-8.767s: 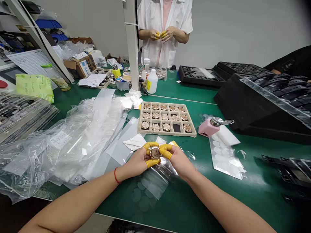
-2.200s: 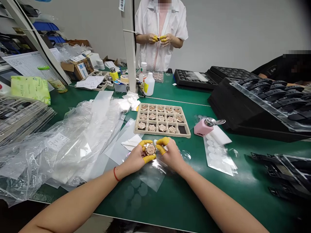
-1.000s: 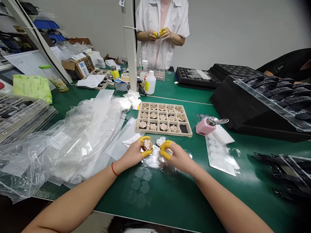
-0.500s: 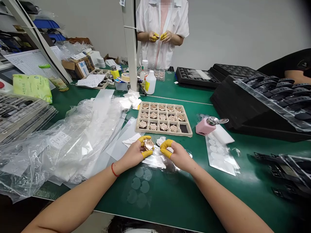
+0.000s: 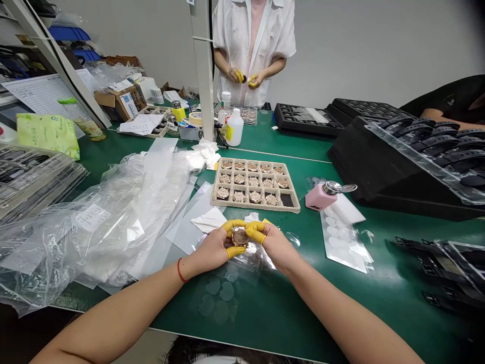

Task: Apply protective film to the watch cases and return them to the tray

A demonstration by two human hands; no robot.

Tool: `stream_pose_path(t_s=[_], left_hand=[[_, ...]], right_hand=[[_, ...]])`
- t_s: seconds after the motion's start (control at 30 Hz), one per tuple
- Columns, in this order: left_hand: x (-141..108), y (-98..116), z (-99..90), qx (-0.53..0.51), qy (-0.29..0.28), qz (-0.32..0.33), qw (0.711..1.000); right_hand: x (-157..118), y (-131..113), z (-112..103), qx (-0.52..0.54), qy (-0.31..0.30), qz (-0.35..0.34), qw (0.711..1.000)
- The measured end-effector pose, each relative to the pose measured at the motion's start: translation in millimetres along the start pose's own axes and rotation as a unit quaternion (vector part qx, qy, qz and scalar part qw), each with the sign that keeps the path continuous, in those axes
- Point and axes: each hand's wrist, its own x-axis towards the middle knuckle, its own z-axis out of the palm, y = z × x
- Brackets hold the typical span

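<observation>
Between yellow-covered fingertips, my left hand (image 5: 217,246) holds a round rose-gold watch case (image 5: 240,236) by its edge. My right hand (image 5: 275,245) touches the right upper side of the case, its yellow-covered thumb and forefinger pinched together; anything between them is too small to make out. Just beyond, a beige compartment tray (image 5: 247,205) carries several similar watch cases, with one compartment at the front right showing only its dark bottom. White tissue (image 5: 208,221) and crumpled clear film (image 5: 252,260) lie around and below the hands. A clear sheet with round stickers (image 5: 220,293) lies nearer on the green table.
Plastic bags (image 5: 113,217) cover the left. A pink pump bottle (image 5: 321,196) and sticker sheets (image 5: 343,242) lie right, before a black case (image 5: 379,172). A white bottle (image 5: 235,127) stands behind the tray. Across the table, a person (image 5: 253,50) handles a small dark part.
My left hand has shifted right with the watch case, and my right hand has come over to touch it. The person opposite has lowered their hands, with a dark part now showing.
</observation>
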Motion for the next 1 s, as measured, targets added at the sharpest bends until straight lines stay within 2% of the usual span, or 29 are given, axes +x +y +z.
stream_pose_path(t_s=[0.23, 0.5, 0.6, 0.67, 0.73, 0.8, 0.87, 0.9, 0.93, 1.0], left_hand=[[0.2, -2.3, -0.4, 0.008, 0.007, 0.002, 1.0], [0.1, -1.4, -0.4, 0.002, 0.006, 0.003, 1.0], [0.1, -1.9, -0.1, -0.006, 0.008, 0.003, 1.0], [1.1, -3.3, -0.5, -0.012, 0.009, -0.001, 1.0], [2.7, -5.6, -1.7, -0.013, 0.014, -0.005, 1.0], [4.9, -8.7, -3.0, -0.015, 0.015, -0.01, 1.0], [6.9, -12.0, -3.6, -0.026, 0.006, -0.017, 1.0], [7.9, -13.7, -3.5, -0.031, -0.002, -0.022, 0.999], [8.7, -15.2, -2.9, -0.031, -0.008, -0.026, 0.999], [10.1, -17.9, -0.8, -0.019, -0.009, -0.026, 0.999]], right_hand=[[-0.6, -1.6, 2.3, 0.004, -0.001, -0.007, 1.0], [3.3, 12.0, 2.3, -0.003, 0.01, -0.031, 0.999], [2.8, 15.2, 2.3, -0.043, 0.018, -0.047, 0.998], [3.0, 14.9, -1.0, -0.129, 0.044, -0.082, 0.987], [4.8, 13.4, -8.7, -0.273, 0.091, -0.135, 0.948], [8.3, 12.6, -20.1, -0.44, 0.135, -0.152, 0.875], [12.4, 14.6, -32.2, -0.57, 0.154, -0.109, 0.8], [14.0, 16.6, -37.5, -0.61, 0.155, -0.08, 0.773], [15.0, 19.0, -41.7, -0.635, 0.153, -0.058, 0.755], [14.9, 23.8, -46.3, -0.651, 0.146, -0.031, 0.744]])
